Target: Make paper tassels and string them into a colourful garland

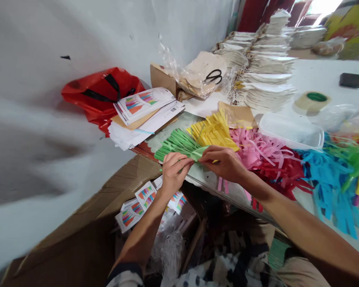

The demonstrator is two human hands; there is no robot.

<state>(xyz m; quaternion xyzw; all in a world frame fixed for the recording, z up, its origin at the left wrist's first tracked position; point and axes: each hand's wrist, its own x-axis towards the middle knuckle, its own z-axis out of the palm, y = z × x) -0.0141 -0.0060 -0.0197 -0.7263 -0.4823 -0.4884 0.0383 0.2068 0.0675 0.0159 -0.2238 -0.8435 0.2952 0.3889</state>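
Observation:
My left hand and my right hand meet at the table's near edge, both pinched closed on the near end of a bundle of green fringed paper strips. The green strips fan out away from me. Right beside them lies a bundle of yellow fringed strips, then pink strips, red strips and blue strips further right along the table.
A stack of printed sheets and a red plastic bag lie at the left. Black scissors rest on a clear bag. White tag stacks, a tape roll and a clear tray stand behind. An open cardboard box with printed cards sits below.

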